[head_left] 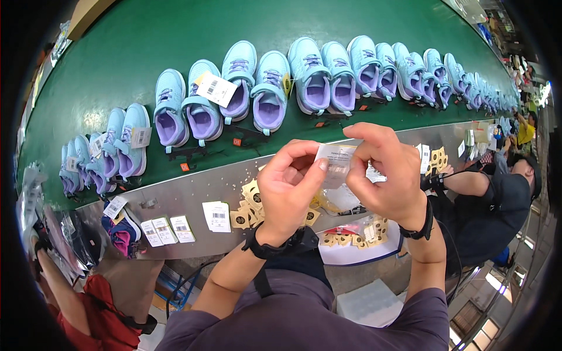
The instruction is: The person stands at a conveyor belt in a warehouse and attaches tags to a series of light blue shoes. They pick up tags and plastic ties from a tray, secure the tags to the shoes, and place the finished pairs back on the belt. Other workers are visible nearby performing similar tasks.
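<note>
Above the steel ledge [184,196], left hand [293,190] pinches white printed tag [336,161] by its left edge; tag lies between hands. Right hand [386,178] curled at tag's right edge, contact unclear. Beyond ledge: turquoise sneakers [271,88].

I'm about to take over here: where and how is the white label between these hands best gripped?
Probably the white label is best pinched lightly at its upper edge, coming from the side of the shoes: it looks thin and flat, the left hand pinches its left side and the right hand crowds its right.
</note>
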Demonstrator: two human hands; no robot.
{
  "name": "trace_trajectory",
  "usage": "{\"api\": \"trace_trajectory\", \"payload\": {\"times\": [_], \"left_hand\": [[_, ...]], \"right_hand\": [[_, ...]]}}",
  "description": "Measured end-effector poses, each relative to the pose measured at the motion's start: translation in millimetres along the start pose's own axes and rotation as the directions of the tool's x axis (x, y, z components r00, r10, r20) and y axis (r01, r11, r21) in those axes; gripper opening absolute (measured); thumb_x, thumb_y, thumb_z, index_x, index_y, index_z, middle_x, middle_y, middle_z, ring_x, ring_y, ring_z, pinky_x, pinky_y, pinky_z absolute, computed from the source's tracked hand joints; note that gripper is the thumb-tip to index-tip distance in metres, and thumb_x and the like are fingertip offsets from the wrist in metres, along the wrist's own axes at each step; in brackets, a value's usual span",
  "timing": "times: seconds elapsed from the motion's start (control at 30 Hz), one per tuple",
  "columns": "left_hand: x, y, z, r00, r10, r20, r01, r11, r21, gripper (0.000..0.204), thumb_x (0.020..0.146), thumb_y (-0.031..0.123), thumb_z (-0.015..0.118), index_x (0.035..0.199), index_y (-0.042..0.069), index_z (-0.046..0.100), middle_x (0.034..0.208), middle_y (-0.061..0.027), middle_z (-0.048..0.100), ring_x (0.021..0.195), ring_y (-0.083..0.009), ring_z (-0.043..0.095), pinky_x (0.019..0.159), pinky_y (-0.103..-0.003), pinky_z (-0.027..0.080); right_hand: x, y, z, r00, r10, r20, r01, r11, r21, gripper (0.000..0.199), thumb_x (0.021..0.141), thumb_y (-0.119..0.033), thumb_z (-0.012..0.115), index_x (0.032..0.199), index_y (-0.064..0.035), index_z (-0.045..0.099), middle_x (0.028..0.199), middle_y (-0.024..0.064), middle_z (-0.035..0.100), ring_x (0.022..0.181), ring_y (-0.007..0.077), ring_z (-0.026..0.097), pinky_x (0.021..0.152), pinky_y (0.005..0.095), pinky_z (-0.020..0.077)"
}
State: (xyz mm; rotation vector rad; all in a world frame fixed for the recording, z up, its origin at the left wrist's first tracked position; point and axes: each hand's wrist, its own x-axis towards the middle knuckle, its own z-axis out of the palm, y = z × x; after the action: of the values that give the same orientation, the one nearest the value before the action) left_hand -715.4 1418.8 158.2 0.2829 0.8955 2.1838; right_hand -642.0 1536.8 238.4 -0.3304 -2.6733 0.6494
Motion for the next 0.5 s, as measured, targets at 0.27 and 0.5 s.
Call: {"api": "trace_trajectory", "payload": {"times": [0.27,0.5], "left_hand": [[12.1,-12.4,8.8,0.952,0.254,0.171,-0.305,0.825,0.475,0.021,0.073,-0.009,0.064,0.093,-0.004,0.06,0.09,-0.011,0.061,0.079,-0.0166,0.061,0.07,-0.026,0.049],[17.0,-16.7,17.0,0.927,0.254,0.276,-0.363,0.788,0.497,0.023,0.069,-0.01,0.065,0.092,-0.006,0.06,0.088,-0.0146,0.062,0.078,-0.0202,0.061,0.067,-0.028,0.049]], "right_hand": [[-6.3,18.1,-5.1,0.999,0.01,-0.047,-0.014,0.996,-0.083,0.043,0.061,0.004,0.06,0.102,-0.004,0.058,0.058,0.0027,0.055,0.045,0.0156,0.053,0.043,0.0279,0.0405],[-15.7,27.6,-15.3,0.998,-0.036,-0.055,0.03,0.994,-0.109,0.042,0.061,0.006,0.06,0.101,-0.0031,0.06,0.06,0.0024,0.056,0.042,0.015,0.05,0.041,0.0267,0.0392]]}}
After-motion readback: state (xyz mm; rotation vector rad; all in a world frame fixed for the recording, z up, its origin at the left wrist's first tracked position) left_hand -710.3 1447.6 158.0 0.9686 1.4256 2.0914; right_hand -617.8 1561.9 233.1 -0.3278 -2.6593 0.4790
